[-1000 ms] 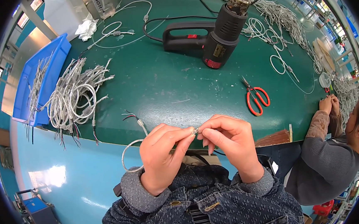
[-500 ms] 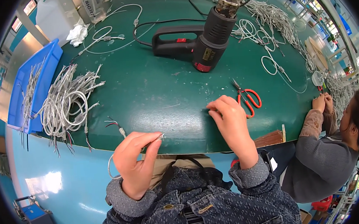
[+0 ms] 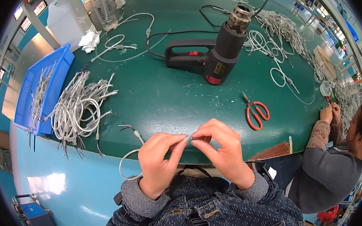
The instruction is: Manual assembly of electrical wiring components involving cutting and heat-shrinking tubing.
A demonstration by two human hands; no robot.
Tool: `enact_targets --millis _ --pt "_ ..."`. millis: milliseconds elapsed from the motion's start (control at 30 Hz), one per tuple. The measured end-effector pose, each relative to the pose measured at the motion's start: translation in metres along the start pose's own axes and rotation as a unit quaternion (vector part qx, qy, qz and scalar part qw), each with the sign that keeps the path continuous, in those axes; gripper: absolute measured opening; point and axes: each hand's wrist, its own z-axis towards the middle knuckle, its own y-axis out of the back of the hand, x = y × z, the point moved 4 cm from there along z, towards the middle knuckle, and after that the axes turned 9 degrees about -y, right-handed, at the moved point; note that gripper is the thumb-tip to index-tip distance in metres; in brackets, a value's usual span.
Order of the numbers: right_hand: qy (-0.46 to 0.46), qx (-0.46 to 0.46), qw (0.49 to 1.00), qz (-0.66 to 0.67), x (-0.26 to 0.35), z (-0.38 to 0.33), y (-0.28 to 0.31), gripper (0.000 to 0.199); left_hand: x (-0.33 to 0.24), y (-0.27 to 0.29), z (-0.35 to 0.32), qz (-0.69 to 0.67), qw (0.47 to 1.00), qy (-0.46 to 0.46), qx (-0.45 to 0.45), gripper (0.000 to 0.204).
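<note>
My left hand (image 3: 161, 158) pinches the frayed end of a white cable between thumb and forefinger. Thumb and forefinger of my right hand (image 3: 223, 150) meet at that same end, closing on its fine strands; the strands are partly hidden by the fingertips. From behind my left hand the white cable (image 3: 123, 165) loops out over the table's front edge. Its other end, with a grey sleeve (image 3: 138, 135) and thin coloured wires, rests on the green table. Orange-handled snips (image 3: 256, 115) lie with blades parted to the right, beyond my right hand.
A black heat gun (image 3: 223, 53) stands on the table. At left, a bundle of cables (image 3: 78, 109) lies beside a blue bin (image 3: 62, 64). More cables (image 3: 282, 28) are heaped at the far right. A co-worker (image 3: 329, 165) sits on the right, hands at the table edge.
My right hand has moved left and down to meet my left hand at the cable end. My left hand has shifted right, drawing the cable along. The whole view has shifted slightly.
</note>
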Motion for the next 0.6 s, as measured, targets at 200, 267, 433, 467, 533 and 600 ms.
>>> enact_targets --millis 200,267,433,467,533,600 --pt "0.076 -0.039 0.995 -0.044 0.0 -0.001 -0.002 0.012 -0.004 0.003 -0.003 0.019 1.0 0.014 0.008 0.014" --pt "0.093 -0.052 0.993 -0.059 0.001 -0.003 -0.005 0.012 -0.007 0.006 -0.005 0.011 1.0 0.0 0.003 0.014" --pt "0.07 -0.067 0.994 -0.041 -0.003 -0.009 -0.009 0.011 -0.007 0.0 -0.007 0.026 1.0 -0.008 0.005 0.013" --pt "0.06 -0.072 0.995 -0.037 -0.003 -0.01 -0.009 0.011 -0.007 0.0 -0.007 0.029 1.0 -0.011 0.004 0.013" --pt "0.065 -0.079 0.994 -0.047 -0.002 -0.012 -0.01 0.011 -0.009 -0.001 -0.006 0.034 0.999 -0.022 0.004 0.013" --pt "0.069 -0.088 0.991 -0.066 -0.002 -0.014 -0.011 0.012 -0.013 -0.002 -0.006 0.044 0.998 -0.039 0.007 0.014"
